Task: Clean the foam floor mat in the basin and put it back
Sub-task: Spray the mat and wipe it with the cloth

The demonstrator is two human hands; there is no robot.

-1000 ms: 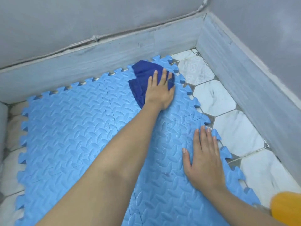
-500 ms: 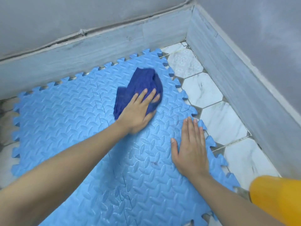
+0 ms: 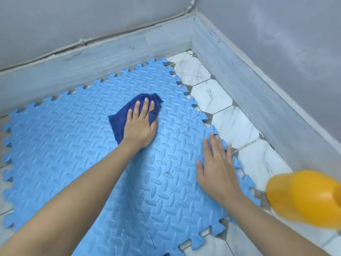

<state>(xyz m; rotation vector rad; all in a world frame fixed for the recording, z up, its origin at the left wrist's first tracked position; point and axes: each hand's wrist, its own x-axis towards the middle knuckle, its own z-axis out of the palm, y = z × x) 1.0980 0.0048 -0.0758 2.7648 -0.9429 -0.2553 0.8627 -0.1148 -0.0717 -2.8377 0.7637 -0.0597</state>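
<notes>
L fingers (image 3: 145,106): spread flat on top of the dark blue cloth (image 3: 118,124), pressing it down, not curled round it; we see no pinch, so grip = palm pressure only.
L hand (image 3: 139,126): centre of frame, on the cloth, which sits on the mat's upper-middle area.
R fingers (image 3: 212,143): open, laid flat w/ nothing held; tips reach the mat's toothed right edge.
R hand (image 3: 217,169): right of centre, palm down on the mat, we judge it's bracing the mat.
Foam floor mat (image 3: 64,145): light blue interlocking tiles, lying flat on the floor, filling left + centre of frame; far edge just beside the skirting at top, right edge apart from the right wall w/ bare tile between.
Floor tiles (image 3: 236,126): white marbled hexagons, right side of frame.
Yellow object (image 3: 304,196): lower right, blurred, can't tell what it is.
Risk 1: cloth only pressed, so a fast stroke could let it bunch or slip from under the L hand.
Risk 2: tiles joined by puzzle teeth; a hard push could open a seam or slide the mat if the R hand lifts.
Risk 3: small dark speck (image 3: 167,172) near centre-low could get missed; the cloth is well apart from it.
Writing/brands: none legible; faint embossed marks in some mat ovals, too small to read.
</notes>
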